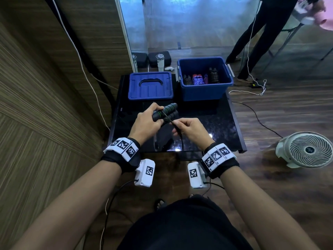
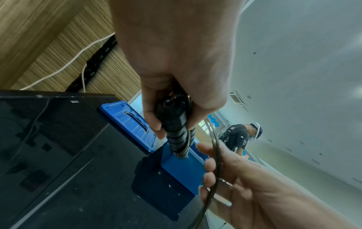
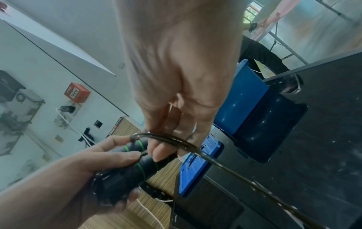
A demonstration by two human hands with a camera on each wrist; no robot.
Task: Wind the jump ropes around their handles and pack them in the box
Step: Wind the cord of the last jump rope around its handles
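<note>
My left hand grips a pair of black jump rope handles with green rings, held together above the black table. The handles point away from me toward the boxes. My right hand pinches the thin dark rope just below the handles, and the rope runs through its curled fingers and trails down past the table's near edge. A few turns of rope lie around the handles. The open blue box at the back right holds several wound ropes.
The blue lid with a black handle lies flat at the back left of the table. A white fan stands on the floor to the right. Cables run over the wooden floor. Another person stands behind the table.
</note>
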